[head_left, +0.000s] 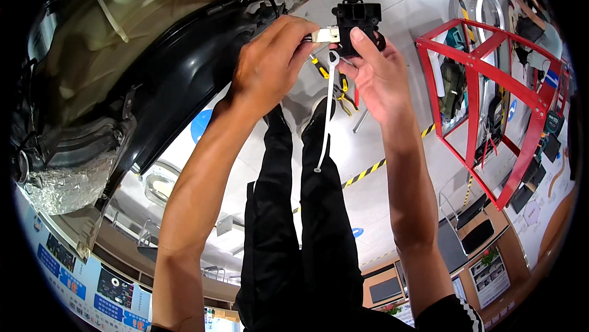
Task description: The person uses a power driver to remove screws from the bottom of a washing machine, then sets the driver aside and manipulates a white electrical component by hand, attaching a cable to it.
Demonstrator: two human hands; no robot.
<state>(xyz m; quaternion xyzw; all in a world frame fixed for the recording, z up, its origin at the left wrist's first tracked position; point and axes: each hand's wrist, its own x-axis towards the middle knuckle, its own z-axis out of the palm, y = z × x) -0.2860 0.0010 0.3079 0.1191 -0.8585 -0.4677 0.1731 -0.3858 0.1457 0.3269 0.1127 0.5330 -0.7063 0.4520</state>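
Observation:
My left hand point(267, 59) pinches a whitish electrical plug point(324, 35), with dark wires at its rear next to my fingers. The plug meets the left side of a black plastic box-shaped part point(359, 14); how deep it sits there I cannot tell. My right hand point(381, 74) is closed around that part from below, thumb on its front. From the part's underside hangs a long white rod point(327, 111) with a ring at its upper end and a small knob at its lower end. Some right-hand fingers hide behind the part.
A vehicle's dark underside panel point(178, 68) and crinkled foil shield point(73, 178) fill the left. Pliers point(345, 100) and a yellow-black-handled tool point(319, 67) lie on the floor by my feet. A red metal frame point(472, 62) stands at the right, near yellow-black floor tape point(365, 173).

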